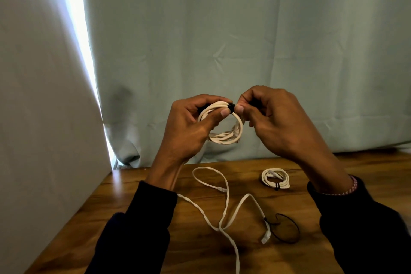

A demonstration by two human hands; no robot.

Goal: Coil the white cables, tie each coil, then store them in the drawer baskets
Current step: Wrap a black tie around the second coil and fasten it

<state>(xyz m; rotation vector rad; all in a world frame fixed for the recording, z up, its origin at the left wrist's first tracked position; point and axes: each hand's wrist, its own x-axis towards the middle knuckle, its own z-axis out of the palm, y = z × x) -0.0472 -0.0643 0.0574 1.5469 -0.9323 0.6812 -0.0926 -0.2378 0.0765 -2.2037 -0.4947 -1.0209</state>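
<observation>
Above the wooden table [138,187] I hold up a white cable coil [231,138]. My left hand [189,127] grips its left side, thumb pressed on the strands. A black tie [231,107] wraps the top of the coil, and my right hand [271,118] pinches it between thumb and fingertips. On the table at the right lies a second white coil [275,179], bound with a black tie. A loose flat white cable [222,207] sprawls uncoiled over the middle of the table, one plug end resting near a black loop tie [287,228].
A pale green curtain [244,40] hangs directly behind the table. A white panel [44,118] stands along the table's left side, with a bright gap of light between it and the curtain. No drawer or baskets are in view.
</observation>
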